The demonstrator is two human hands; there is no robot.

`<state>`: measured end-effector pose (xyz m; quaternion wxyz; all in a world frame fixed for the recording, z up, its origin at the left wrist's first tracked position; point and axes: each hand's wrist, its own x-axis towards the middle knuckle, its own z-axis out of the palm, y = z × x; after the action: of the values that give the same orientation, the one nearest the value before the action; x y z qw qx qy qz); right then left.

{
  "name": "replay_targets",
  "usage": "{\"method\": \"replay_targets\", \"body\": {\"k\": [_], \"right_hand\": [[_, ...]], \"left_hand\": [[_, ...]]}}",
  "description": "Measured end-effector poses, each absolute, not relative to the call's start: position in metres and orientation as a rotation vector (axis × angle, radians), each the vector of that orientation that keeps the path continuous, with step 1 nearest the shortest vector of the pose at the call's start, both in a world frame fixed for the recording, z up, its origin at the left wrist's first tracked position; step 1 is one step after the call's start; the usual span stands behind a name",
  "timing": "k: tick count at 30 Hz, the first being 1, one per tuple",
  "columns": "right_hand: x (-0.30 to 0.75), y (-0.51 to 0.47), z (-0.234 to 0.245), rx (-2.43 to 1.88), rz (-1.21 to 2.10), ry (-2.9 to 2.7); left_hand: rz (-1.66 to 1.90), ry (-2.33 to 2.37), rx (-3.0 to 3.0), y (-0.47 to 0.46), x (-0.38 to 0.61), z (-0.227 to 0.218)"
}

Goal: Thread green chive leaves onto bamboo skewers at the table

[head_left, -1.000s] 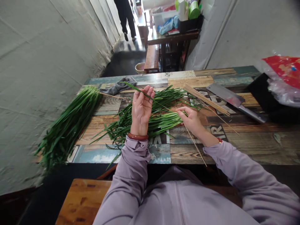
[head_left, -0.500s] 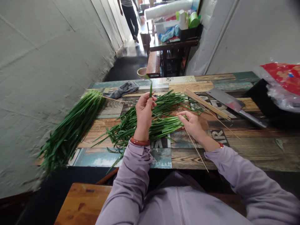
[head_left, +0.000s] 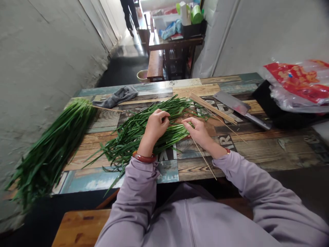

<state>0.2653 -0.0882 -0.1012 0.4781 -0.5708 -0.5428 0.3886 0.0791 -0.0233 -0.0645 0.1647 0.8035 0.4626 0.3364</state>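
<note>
My left hand (head_left: 155,127) is curled down onto the loose pile of green chives (head_left: 133,132) in the middle of the table, fingers closed around a few leaves. My right hand (head_left: 196,131) pinches a thin bamboo skewer (head_left: 203,156) at the cut ends of the chives; the skewer slants back toward my body. A second, bigger heap of chives (head_left: 51,144) lies along the table's left edge.
A bundle of skewers (head_left: 212,108) and a cleaver (head_left: 239,107) lie to the right. A grey cloth (head_left: 117,96) sits at the far left. A red and clear plastic bag (head_left: 295,85) rests on a black tray at right. A person walks away down the corridor (head_left: 128,13).
My left hand, which held one chive leaf raised, has come down onto the pile with its palm turned under. The view has shifted a little to the right.
</note>
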Motion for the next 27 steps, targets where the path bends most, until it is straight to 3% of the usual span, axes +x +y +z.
{"method": "replay_targets", "body": {"k": [7, 27], "right_hand": [[0.265, -0.088, -0.098, -1.365, 0.942, -1.311], [0.267, -0.086, -0.105, -1.364, 0.891, -1.365]], "left_hand": [[0.755, 1.170, 2.318, -0.030, 0.087, -0.063], [0.896, 1.165, 2.077, -0.031, 0.103, -0.078]]}}
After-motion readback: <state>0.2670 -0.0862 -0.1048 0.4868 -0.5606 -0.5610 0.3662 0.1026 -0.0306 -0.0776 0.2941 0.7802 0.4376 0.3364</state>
